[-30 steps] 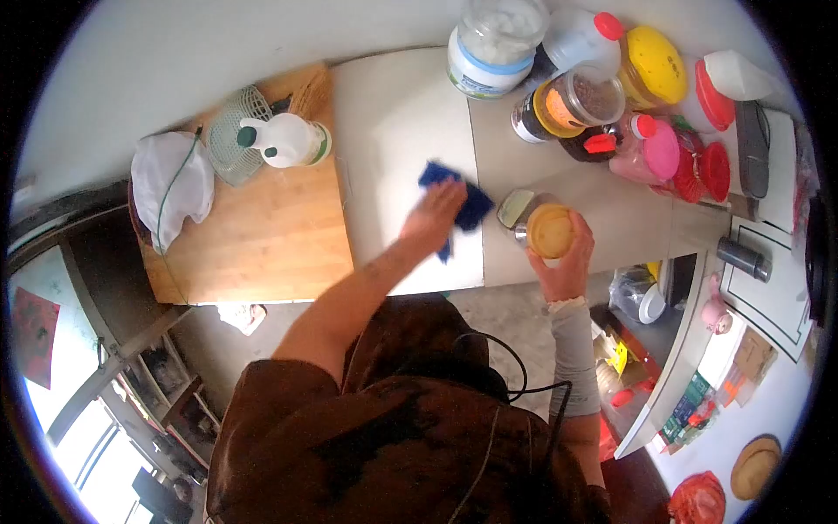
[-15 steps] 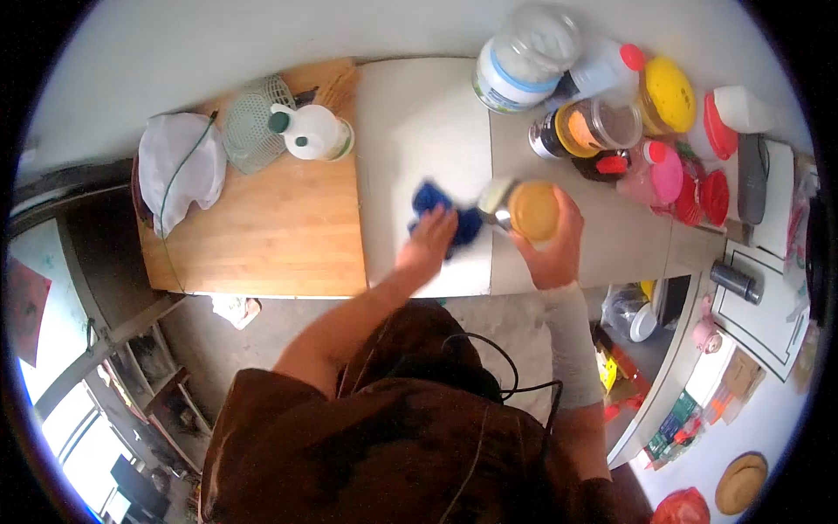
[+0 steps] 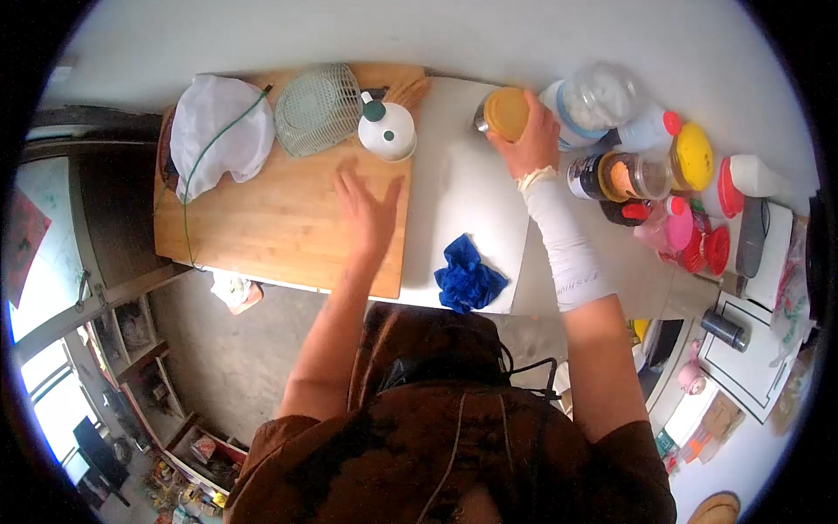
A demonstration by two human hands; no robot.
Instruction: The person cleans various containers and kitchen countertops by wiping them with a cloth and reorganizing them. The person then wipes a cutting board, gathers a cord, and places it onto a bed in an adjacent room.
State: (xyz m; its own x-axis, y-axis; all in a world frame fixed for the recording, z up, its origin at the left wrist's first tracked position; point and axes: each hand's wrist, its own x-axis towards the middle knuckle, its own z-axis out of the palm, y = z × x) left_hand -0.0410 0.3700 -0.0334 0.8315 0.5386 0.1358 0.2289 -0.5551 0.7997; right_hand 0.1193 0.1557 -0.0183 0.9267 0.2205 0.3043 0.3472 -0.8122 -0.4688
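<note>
My right hand [image 3: 534,140] is wrapped round a jar with a yellow-tan lid [image 3: 507,113], at the back of the white counter section [image 3: 449,183], just left of a large clear-topped tub [image 3: 594,100]. Over the wooden board [image 3: 288,218] my left hand [image 3: 368,205] is held with its fingers spread and nothing in it. The white jug with a green cap [image 3: 387,133] stands beyond that hand. A crumpled blue cloth [image 3: 470,275] lies by itself near the counter's front edge.
A green mesh basket [image 3: 316,109] and a white bag [image 3: 220,140] sit at the back left. Several containers line the right side, among them a yellow-lidded jar [image 3: 691,157] and a pink-lidded one [image 3: 679,229]. A dark cylinder [image 3: 724,330] lies further right.
My left hand has let go of the blue cloth and moved left over the board. My right hand has carried the jar towards the back of the counter. The view has shifted.
</note>
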